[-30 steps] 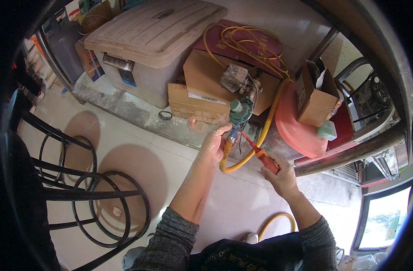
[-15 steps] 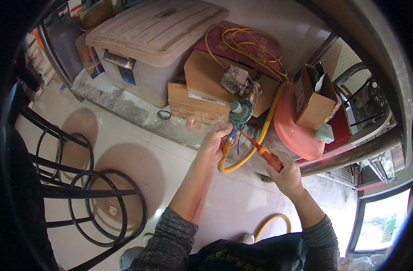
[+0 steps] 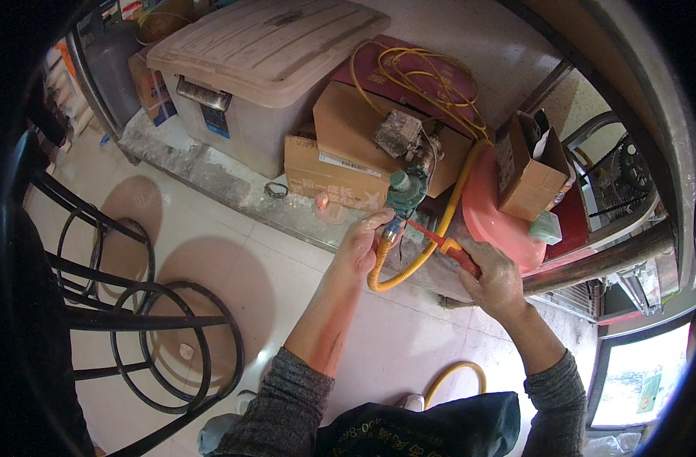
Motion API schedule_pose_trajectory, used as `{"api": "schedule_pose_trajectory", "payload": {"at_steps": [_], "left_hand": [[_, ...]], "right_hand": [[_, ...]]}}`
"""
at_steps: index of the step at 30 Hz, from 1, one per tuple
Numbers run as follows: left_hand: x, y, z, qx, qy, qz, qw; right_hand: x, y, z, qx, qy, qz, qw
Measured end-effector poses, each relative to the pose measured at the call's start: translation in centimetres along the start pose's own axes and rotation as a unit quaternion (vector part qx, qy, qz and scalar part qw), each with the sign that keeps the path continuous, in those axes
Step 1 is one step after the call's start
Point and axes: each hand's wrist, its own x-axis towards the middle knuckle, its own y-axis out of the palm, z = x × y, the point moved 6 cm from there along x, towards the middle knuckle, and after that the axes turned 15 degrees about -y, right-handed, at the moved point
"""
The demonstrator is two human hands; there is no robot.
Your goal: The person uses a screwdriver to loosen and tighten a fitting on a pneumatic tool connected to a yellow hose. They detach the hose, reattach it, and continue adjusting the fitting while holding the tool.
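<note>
My left hand point(image 3: 361, 242) is closed around the end of a yellow corrugated hose point(image 3: 378, 263), just under a green gas regulator point(image 3: 406, 190). A metal band wraps the hose at the blue fitting there. In my right hand point(image 3: 498, 280) is a screwdriver point(image 3: 459, 257) with a red and yellow handle. Its red shaft points up and left, the tip meeting the fitting beside my left fingers; the exact contact is too small to tell. From the fitting the hose loops down, then up past the screwdriver shaft.
Behind the regulator are cardboard boxes point(image 3: 348, 129) and a lidded plastic bin point(image 3: 241, 114) on a low shelf. A pink basin point(image 3: 489, 221) and a small open carton point(image 3: 531, 164) sit to the right. Black metal stool legs point(image 3: 234, 343) stand at left. More yellow hose point(image 3: 458, 368) lies on the floor.
My right hand has shifted slightly right and its grip has rolled, turning the screwdriver handle. My left hand stays at the hose end.
</note>
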Motion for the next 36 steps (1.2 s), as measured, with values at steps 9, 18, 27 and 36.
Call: {"api": "schedule_pose_trajectory", "payload": {"at_steps": [9, 18, 27, 36], "left_hand": [[0.2, 0.1, -0.8, 0.025, 0.031, -0.009, 0.999], [0.8, -0.1, -0.9, -0.003, 0.003, -0.025, 1.0], [1.3, 0.0, -0.8, 0.013, 0.017, -0.013, 1.0], [1.3, 0.0, -0.3, -0.015, 0.009, -0.039, 0.999]], "right_hand": [[1.2, -1.1, 0.8, -0.245, -0.144, 0.073, 0.956], [1.2, -0.7, 2.5, -0.332, -0.203, 0.166, 0.906], [2.0, -1.3, 1.6, -0.069, -0.066, 0.114, 0.989], [2.7, -1.6, 1.9, -0.042, -0.02, 0.132, 0.99]]}}
